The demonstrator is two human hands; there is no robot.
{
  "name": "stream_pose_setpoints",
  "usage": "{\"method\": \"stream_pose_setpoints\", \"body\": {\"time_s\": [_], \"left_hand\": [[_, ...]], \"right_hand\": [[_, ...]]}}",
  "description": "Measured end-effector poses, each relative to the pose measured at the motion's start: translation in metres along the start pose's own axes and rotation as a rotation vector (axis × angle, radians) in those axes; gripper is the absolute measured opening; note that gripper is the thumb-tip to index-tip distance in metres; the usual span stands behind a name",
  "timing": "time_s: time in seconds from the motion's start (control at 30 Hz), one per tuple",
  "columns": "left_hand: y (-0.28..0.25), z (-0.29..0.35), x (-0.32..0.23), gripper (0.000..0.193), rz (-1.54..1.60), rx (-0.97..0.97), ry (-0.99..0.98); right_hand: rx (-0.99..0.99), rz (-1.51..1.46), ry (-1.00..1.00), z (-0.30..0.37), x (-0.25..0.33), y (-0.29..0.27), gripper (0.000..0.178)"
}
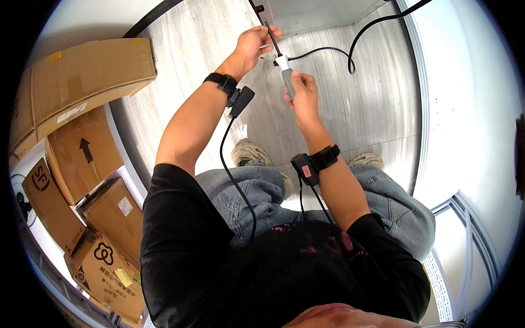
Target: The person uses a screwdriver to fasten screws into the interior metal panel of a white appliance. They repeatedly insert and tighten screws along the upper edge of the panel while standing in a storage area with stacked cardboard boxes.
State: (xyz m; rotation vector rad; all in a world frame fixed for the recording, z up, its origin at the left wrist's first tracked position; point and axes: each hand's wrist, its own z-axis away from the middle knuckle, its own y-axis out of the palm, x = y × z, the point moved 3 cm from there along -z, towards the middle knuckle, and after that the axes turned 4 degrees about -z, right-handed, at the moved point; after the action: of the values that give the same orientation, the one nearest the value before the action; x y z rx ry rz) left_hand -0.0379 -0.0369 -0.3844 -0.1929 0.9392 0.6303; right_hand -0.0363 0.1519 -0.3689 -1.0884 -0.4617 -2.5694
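Observation:
A screwdriver [287, 76] with a grey and white handle and a long dark shaft is gripped by my right hand [306, 98], its fingers wrapped round the handle. The shaft slants up and left toward the low edge of a large grey panel [317, 15]. My left hand [254, 46] is at the shaft near its tip, fingers apart, with the shaft passing across them. Whether these fingers touch the shaft, I cannot tell. Close to the tip, a small dark bracket-like piece [260, 8] sits at the panel's corner. What the tip meets is unclear.
A black cable [353, 49] curls over the wood-look floor [377, 104] right of the panel. Cardboard boxes [93, 82] are stacked at left. A white wall [465, 98] rises at right. Black straps with devices are on both wrists; a cord [223, 147] hangs from the left one.

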Motion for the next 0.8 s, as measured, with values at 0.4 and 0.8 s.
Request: {"method": "stream_pose_setpoints", "body": {"time_s": [0.4, 0.8], "left_hand": [[0.001, 0.002, -0.005, 0.023, -0.169, -0.118, -0.046], [0.004, 0.006, -0.005, 0.025, -0.239, -0.061, -0.052]], "right_hand": [[0.042, -0.118, 0.003, -0.004, -0.016, 0.004, 0.023], [-0.019, -0.146, -0.022, -0.002, -0.017, 0.01, 0.029]]}}
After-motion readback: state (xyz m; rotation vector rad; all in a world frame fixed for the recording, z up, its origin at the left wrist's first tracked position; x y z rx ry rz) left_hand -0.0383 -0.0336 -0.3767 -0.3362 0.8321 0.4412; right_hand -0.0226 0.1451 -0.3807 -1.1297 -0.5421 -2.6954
